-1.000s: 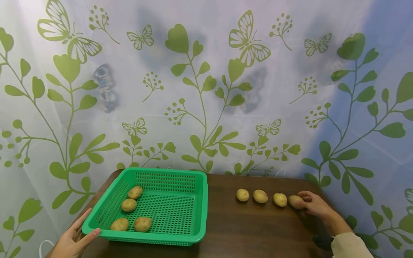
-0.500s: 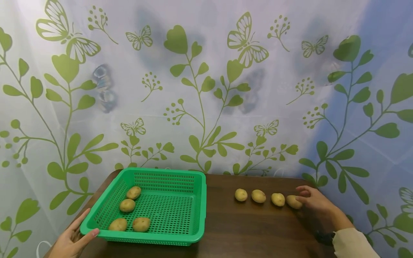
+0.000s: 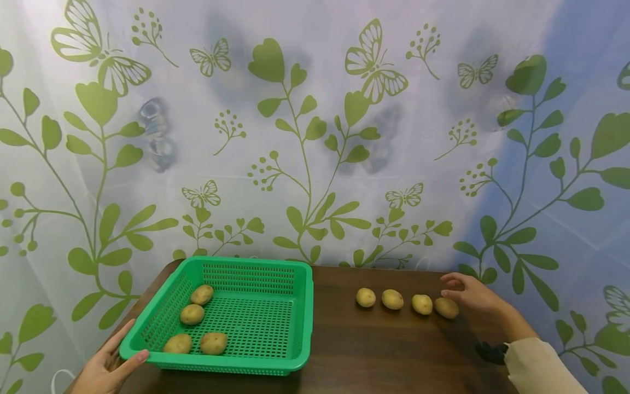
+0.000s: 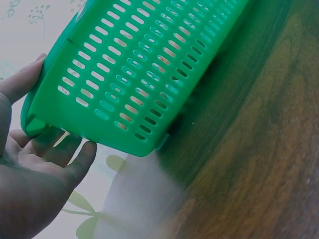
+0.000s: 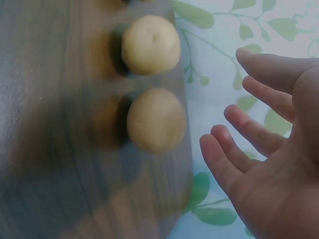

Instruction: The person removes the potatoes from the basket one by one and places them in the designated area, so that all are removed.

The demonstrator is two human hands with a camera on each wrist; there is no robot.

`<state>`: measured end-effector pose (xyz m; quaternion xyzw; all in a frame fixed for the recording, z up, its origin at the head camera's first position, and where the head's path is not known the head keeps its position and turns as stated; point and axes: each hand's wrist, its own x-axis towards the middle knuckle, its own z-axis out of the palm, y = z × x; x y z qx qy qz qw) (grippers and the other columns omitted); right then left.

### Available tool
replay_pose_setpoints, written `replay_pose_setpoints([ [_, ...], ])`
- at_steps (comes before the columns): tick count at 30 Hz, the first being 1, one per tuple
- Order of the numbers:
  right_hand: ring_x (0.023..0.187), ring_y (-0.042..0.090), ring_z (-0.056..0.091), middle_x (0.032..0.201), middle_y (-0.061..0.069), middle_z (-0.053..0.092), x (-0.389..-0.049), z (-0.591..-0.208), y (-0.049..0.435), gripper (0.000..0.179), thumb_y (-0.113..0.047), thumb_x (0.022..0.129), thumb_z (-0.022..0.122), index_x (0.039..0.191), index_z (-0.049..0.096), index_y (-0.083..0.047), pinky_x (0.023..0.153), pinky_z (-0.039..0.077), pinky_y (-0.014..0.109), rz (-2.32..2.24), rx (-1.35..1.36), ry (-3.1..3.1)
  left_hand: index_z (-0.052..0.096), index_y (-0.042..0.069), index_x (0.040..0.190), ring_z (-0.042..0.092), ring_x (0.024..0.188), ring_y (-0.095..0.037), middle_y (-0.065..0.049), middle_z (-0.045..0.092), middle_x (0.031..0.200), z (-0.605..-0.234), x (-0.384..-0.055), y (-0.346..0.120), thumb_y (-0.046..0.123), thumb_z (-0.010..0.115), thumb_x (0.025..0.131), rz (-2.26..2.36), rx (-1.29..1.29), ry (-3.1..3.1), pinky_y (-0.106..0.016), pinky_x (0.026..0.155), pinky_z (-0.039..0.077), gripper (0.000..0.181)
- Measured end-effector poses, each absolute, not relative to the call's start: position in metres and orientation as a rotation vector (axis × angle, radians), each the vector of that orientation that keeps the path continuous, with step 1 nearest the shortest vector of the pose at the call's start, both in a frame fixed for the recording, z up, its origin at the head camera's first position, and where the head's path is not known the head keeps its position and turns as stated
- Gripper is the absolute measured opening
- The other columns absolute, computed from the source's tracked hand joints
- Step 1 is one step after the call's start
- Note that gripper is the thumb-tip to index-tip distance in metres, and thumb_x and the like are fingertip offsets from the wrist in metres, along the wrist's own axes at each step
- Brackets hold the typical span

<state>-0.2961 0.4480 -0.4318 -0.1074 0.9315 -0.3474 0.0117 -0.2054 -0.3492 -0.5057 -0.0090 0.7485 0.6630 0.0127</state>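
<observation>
My left hand point(image 3: 105, 361) grips the near left corner of a green plastic basket point(image 3: 223, 362), thumb over the rim and fingers underneath. In the left wrist view those fingers point(image 4: 82, 159) curl below the rim of the slotted wall point(image 4: 127, 55). Several potatoes lie in the basket, among them one near its front wall point(image 3: 214, 343). My right hand point(image 3: 471, 294) hovers beside the rightmost potato point(image 3: 446, 308) of a row on the table. In the right wrist view this hand point(image 5: 279, 144) has spread, slightly bent fingers, with a gap between them and the potato point(image 5: 156, 121).
Further potatoes in the row stand left of the rightmost one, such as the far left potato point(image 3: 366, 297). The dark wooden table point(image 3: 374, 350) runs back to a curtain point(image 3: 305, 164) with leaves and butterflies. A dark strap point(image 3: 492, 353) sits at my right wrist.
My right hand has let go of the rightmost potato and lifted slightly up and away from it. That potato now rests in the row. The left hand keeps its hold on the basket.
</observation>
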Motion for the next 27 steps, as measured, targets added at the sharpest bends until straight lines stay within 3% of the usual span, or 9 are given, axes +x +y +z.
replay_pose_setpoints([
  [5, 0.122, 0.053, 0.053, 0.134, 0.034, 0.054, -0.296, -0.421, 0.436, 0.053, -0.027, 0.103, 0.069, 0.139, 0.054, 0.008, 0.086, 0.056, 0.054, -1.009, -0.375, 2.91, -0.009, 0.001, 0.164, 0.056, 0.1, 0.013, 0.007, 0.041, 0.132, -0.505, -0.205, -0.348, 0.012, 0.062, 0.106, 2.078, -0.026, 2.315, -0.026, 0.082, 0.058, 0.092],
  [9, 0.125, 0.052, 0.05, 0.135, 0.029, 0.056, -0.297, -0.415, 0.426, 0.053, -0.029, 0.103, 0.068, 0.139, 0.055, 0.008, 0.089, 0.054, 0.057, -1.003, -0.426, 2.873, -0.009, 0.0, 0.163, 0.055, 0.1, 0.016, 0.021, 0.041, 0.123, -0.505, -0.204, -0.347, 0.009, 0.062, 0.106, 2.112, -0.011, 2.286, -0.024, 0.085, 0.057, 0.092],
  [15, 0.126, 0.049, 0.051, 0.138, 0.027, 0.055, -0.302, -0.409, 0.413, 0.052, -0.03, 0.104, 0.068, 0.141, 0.055, 0.003, 0.091, 0.054, 0.056, -1.015, -0.425, 2.783, -0.009, 0.002, 0.164, 0.054, 0.099, 0.016, 0.01, 0.038, 0.129, -0.504, -0.204, -0.347, 0.012, 0.062, 0.106, 2.081, -0.035, 2.303, -0.024, 0.086, 0.057, 0.092],
  [22, 0.123, 0.043, 0.055, 0.137, 0.023, 0.056, -0.308, -0.398, 0.389, 0.05, -0.035, 0.105, 0.065, 0.142, 0.056, -0.003, 0.091, 0.054, 0.056, -0.925, -0.514, 2.77, -0.009, 0.002, 0.164, 0.057, 0.1, 0.013, 0.024, 0.044, 0.12, -0.504, -0.203, -0.348, 0.01, 0.061, 0.106, 2.138, -0.022, 2.244, -0.026, 0.085, 0.058, 0.091],
  [27, 0.122, 0.043, 0.056, 0.135, 0.023, 0.057, -0.308, -0.386, 0.368, 0.056, -0.044, 0.105, 0.062, 0.143, 0.056, -0.003, 0.09, 0.054, 0.053, -0.87, -0.595, 2.746, -0.008, 0.002, 0.164, 0.054, 0.1, 0.016, 0.016, 0.04, 0.125, -0.502, -0.203, -0.346, 0.011, 0.062, 0.106, 2.118, -0.033, 2.269, -0.024, 0.086, 0.057, 0.091],
])
